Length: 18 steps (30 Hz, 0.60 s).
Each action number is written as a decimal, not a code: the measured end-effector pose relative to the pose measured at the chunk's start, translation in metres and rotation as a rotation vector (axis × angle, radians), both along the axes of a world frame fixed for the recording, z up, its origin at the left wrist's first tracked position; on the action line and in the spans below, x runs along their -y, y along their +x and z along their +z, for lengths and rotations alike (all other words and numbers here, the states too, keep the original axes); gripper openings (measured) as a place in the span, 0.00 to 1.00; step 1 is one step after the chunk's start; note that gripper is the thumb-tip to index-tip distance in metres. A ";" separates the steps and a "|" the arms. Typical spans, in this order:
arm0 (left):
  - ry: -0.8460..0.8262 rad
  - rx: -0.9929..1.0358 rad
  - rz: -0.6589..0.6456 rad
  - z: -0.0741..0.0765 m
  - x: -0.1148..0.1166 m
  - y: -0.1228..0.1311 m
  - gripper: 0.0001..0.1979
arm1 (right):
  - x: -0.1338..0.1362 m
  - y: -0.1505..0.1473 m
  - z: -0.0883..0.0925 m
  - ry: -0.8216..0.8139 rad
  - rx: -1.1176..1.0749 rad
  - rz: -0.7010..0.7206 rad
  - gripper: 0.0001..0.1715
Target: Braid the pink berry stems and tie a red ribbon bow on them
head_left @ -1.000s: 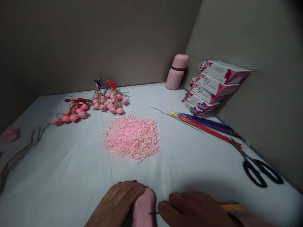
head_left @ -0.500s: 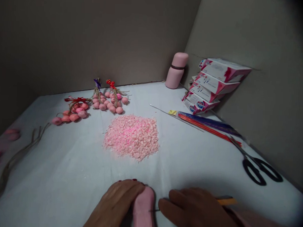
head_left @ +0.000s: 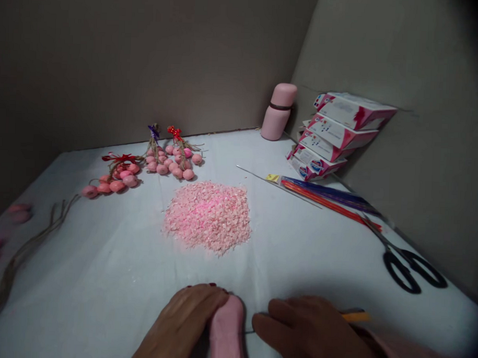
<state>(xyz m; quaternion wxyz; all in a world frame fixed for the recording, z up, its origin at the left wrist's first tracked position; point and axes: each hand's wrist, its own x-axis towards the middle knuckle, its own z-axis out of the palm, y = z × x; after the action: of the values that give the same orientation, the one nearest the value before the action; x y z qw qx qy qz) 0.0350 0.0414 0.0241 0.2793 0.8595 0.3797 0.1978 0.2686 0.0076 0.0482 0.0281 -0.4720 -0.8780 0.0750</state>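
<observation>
Low in the frame, a pink bar of soap (head_left: 228, 330) lies lengthwise towards me on the white table. My left hand (head_left: 183, 320) is closed against its left side, thumb over the upper end, steadying it. My right hand (head_left: 308, 330) is wrapped round a cutter knife (head_left: 355, 315), whose orange end sticks out behind the fingers. A thin dark blade shows between that hand and the soap's right side; whether it has entered the soap I cannot tell. A heap of pink soap shavings (head_left: 208, 214) lies beyond both hands.
Black-handled scissors (head_left: 402, 268) lie at right beside red and blue ties (head_left: 324, 195) and a thin metal rod (head_left: 258, 175). Behind stand stacked boxes (head_left: 342, 130) and a pink flask (head_left: 278, 112). At left are bundles of pink balls (head_left: 177, 161) and twine (head_left: 14, 265).
My right hand has shifted very slightly to the right at the fingertips, and the blade line beside the soap shows a little differently. The left hand and soap stay put.
</observation>
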 end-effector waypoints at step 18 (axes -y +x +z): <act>0.008 0.051 -0.011 -0.017 -0.008 -0.009 0.19 | 0.000 0.003 0.005 0.099 -0.051 -0.073 0.07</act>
<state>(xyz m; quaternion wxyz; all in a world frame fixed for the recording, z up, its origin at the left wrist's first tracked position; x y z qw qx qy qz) 0.0259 0.0494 0.0070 0.2867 0.8573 0.3668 0.2196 0.2714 0.0081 0.0530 0.0765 -0.4996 -0.8618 0.0424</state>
